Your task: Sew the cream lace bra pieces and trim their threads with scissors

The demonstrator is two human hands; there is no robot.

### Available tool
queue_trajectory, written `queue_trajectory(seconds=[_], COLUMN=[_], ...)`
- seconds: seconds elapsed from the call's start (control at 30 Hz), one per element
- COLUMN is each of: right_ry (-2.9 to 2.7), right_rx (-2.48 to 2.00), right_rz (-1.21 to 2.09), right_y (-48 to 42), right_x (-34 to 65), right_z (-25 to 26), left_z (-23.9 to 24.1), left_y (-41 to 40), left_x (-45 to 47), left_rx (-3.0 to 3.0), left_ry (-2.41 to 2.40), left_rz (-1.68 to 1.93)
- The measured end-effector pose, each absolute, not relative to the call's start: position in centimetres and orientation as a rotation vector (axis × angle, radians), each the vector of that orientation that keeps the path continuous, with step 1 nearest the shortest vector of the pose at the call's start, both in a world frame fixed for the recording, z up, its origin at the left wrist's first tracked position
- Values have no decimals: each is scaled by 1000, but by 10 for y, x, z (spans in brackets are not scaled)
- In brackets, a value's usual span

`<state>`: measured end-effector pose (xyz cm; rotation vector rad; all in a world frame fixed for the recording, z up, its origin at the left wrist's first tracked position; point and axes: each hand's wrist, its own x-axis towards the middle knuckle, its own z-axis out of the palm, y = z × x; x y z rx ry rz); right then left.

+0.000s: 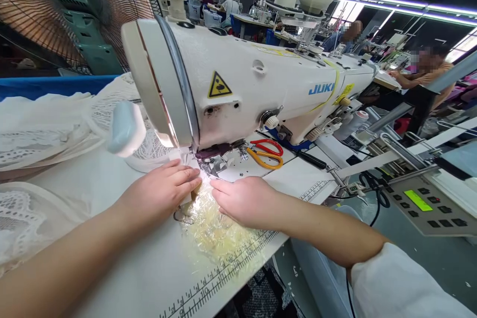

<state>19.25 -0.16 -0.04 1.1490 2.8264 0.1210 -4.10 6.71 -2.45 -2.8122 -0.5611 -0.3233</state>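
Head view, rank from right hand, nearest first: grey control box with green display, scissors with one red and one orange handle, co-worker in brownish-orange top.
1. Scissors: just beyond the right hand, by the sewing machine.
2. Control box: well off to the right.
3. Co-worker: upper-right background, plainly farthest.

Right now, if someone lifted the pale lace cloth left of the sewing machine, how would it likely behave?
The lace cloth would likely hang floppy, since it lies in soft folds. It looks thin, so probably light. Its open pattern might snag fairly easily.
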Motion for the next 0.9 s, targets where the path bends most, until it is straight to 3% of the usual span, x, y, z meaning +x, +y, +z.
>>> queue_trajectory(seconds=[0.33, 0.6, 0.8, 0.9], right_ry=[3082, 3031, 2872, 2823], right_rx=[1383, 1515, 1636, 1680], right_rz=[217, -13, -75, -66], right_y=[-34, -25, -22, -19], right_x=[207, 206, 201, 202], right_z=[-38, -41, -22, -10], left_z=[-23, -14, -22, -39], left_y=[83, 86, 74, 37], left_x=[-47, -48, -52, -43], left_rx=[-2746, -2646, -2571, -2642], left_ry=[-650, -777, -435, -517], left_rz=[-182, -124, -322, -514])
